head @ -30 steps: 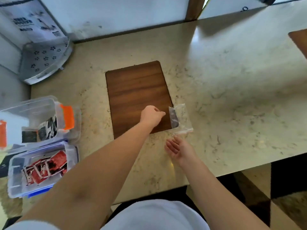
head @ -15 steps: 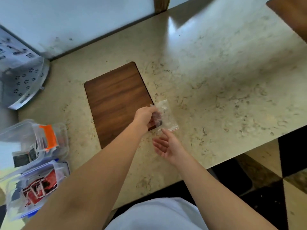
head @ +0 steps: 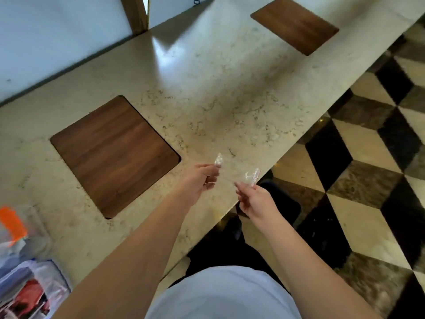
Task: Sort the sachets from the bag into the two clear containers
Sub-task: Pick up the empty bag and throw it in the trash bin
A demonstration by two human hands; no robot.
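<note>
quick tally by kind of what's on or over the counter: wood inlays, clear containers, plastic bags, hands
wooden inlay panels: 2
clear containers: 2, at the left edge, blurred
clear plastic bag: 1, stretched between both hands
hands: 2, left hand, right hand
total: 7

1. The right hand (head: 254,200), which lay open and palm-up under the bag half a second ago, now pinches one end of the small clear plastic bag (head: 234,173).
2. The left hand (head: 199,180) has shifted its pinch to the bag's other end, so the bag now spans between both hands above the counter's front edge, no longer hanging from the left alone.
3. The dark sachet seen inside the bag earlier no longer shows; the bag looks empty, though blur makes this uncertain.
4. The view has swung right: the two clear containers (head: 25,272) now sit at the lower-left corner.
</note>
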